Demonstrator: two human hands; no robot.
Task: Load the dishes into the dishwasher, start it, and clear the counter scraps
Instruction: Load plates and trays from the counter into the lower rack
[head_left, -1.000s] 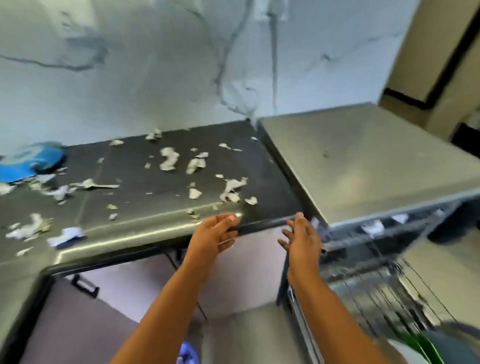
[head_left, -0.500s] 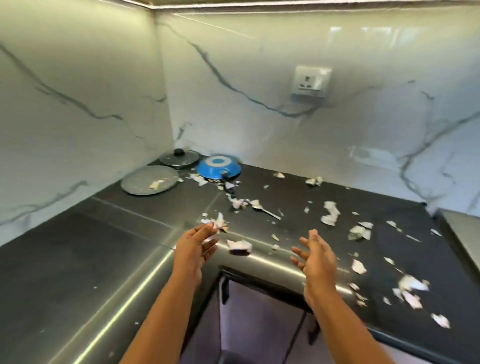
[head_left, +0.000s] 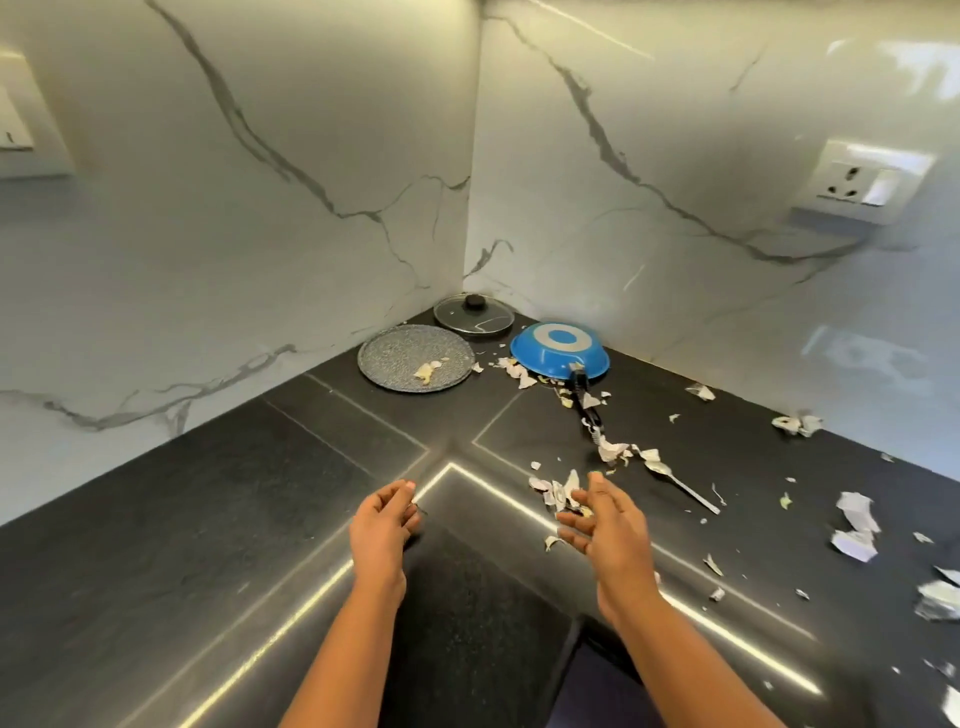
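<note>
Both hands are empty and hover over the counter (head_left: 208, 519), in front of the upturned blue pan (head_left: 558, 353). The left hand (head_left: 382, 525) is loosely curled, the right hand (head_left: 608, 535) has its fingers spread. I'm guessing dishes go next, so I'd lift the pan by its handle. Then I'd take the speckled plate (head_left: 410, 358) left of it, tipping its scrap off first. Scraps (head_left: 558, 491) and a spoon (head_left: 680, 483) lie in front of the pan. No readable writing anywhere.

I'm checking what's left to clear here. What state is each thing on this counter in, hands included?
Scraps: scattered over the counter.
Blue pan: upside down, handle toward the camera.
Glass lid: flat, knob up.
Speckled plate: flat, a scrap on it.
Spoon: lying flat among scraps.
Wall socket: nothing plugged in.
Left hand: loosely curled, empty.
Right hand: fingers relaxed, empty.
</note>
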